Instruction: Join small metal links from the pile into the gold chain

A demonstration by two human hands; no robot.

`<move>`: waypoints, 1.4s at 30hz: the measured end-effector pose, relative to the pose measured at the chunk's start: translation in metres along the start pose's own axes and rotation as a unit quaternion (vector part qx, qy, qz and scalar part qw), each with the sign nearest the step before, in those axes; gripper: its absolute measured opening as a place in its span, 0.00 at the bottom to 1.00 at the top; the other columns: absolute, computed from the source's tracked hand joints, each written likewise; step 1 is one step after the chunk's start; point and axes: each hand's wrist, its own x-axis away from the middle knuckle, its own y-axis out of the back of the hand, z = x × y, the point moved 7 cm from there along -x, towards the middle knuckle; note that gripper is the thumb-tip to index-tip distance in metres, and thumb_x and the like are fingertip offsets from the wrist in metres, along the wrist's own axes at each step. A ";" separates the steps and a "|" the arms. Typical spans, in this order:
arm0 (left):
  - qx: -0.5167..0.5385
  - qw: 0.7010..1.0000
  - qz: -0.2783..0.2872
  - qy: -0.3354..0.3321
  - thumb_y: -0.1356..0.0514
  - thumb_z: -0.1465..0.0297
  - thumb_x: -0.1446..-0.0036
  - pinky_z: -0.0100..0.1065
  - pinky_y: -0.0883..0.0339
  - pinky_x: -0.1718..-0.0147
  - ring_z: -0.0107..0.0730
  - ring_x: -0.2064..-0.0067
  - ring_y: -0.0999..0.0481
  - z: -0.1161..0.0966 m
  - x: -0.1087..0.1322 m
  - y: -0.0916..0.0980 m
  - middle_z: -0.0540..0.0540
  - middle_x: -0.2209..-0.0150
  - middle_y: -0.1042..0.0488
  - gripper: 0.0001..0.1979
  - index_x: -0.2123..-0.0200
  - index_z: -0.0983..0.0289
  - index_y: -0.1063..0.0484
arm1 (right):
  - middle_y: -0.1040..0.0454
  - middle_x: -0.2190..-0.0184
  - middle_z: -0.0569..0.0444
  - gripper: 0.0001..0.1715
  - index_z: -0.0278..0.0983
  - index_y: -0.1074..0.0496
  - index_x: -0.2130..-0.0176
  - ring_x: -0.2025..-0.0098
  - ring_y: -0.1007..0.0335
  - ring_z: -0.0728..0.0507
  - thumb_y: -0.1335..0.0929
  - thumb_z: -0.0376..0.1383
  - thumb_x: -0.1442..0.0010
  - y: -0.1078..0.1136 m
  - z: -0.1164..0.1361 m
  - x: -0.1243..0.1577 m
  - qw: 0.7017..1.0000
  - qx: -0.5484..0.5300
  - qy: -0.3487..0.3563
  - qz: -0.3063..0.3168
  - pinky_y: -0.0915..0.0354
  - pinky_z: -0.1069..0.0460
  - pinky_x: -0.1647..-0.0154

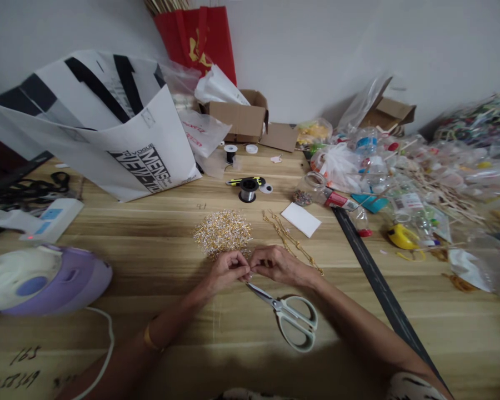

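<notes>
Fingertips meet at the middle of the table, where my left hand [230,268] and my right hand [278,263] are both closed in a pinch. Whatever lies between them is too small to make out. Just beyond the fingers is a heap of small gold and silver pieces [223,232]. A gold chain [289,239] stretches on the wood beyond my right hand. Scissors [294,319] with pale handles lie below the hands, blade tips close to the left fingers. Farther back stand a spool of silvery wire [248,190] and a yellow-black utility knife [245,181].
A large white bag [150,150], a power strip [52,219] and a purple-and-white appliance [66,280] occupy the left. A white card [300,219], a jar of beads [309,189], a yellow tape measure [402,236] and plastic bottles crowd the right. A cardboard box [237,119] stands behind.
</notes>
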 end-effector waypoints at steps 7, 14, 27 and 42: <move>0.002 1.000 0.005 0.001 0.34 0.63 0.58 0.28 0.35 0.73 0.26 0.75 0.28 0.002 -0.001 0.000 0.51 0.78 0.27 0.15 0.76 0.68 0.33 | 0.27 0.70 0.54 0.06 0.34 0.28 0.67 0.70 0.33 0.51 0.35 0.31 0.41 -0.001 -0.004 0.000 1.000 0.006 -0.002 -0.003 0.40 0.57 0.69; 0.005 1.000 0.014 -0.009 0.34 0.63 0.57 0.29 0.35 0.72 0.26 0.74 0.28 0.000 -0.001 0.001 0.52 0.77 0.28 0.15 0.75 0.68 0.33 | 0.27 0.70 0.54 0.06 0.34 0.28 0.67 0.70 0.33 0.51 0.35 0.31 0.40 0.000 -0.001 0.001 1.000 0.001 0.006 -0.004 0.40 0.57 0.69; 0.011 1.000 0.007 -0.015 0.35 0.61 0.56 0.29 0.34 0.74 0.27 0.76 0.28 0.003 -0.001 -0.001 0.51 0.79 0.28 0.16 0.76 0.67 0.37 | 0.28 0.70 0.53 0.06 0.34 0.30 0.69 0.68 0.33 0.50 0.36 0.29 0.41 -0.003 0.007 0.000 0.997 0.066 0.035 -0.029 0.42 0.57 0.68; 0.047 0.999 -0.023 -0.005 0.33 0.69 0.59 0.27 0.36 0.72 0.25 0.74 0.29 0.009 -0.005 0.006 0.47 0.77 0.30 0.12 0.75 0.67 0.33 | 0.30 0.65 0.51 0.14 0.35 0.31 0.62 0.69 0.35 0.50 0.42 0.38 0.34 -0.015 0.021 0.006 0.969 0.242 0.049 0.015 0.49 0.54 0.74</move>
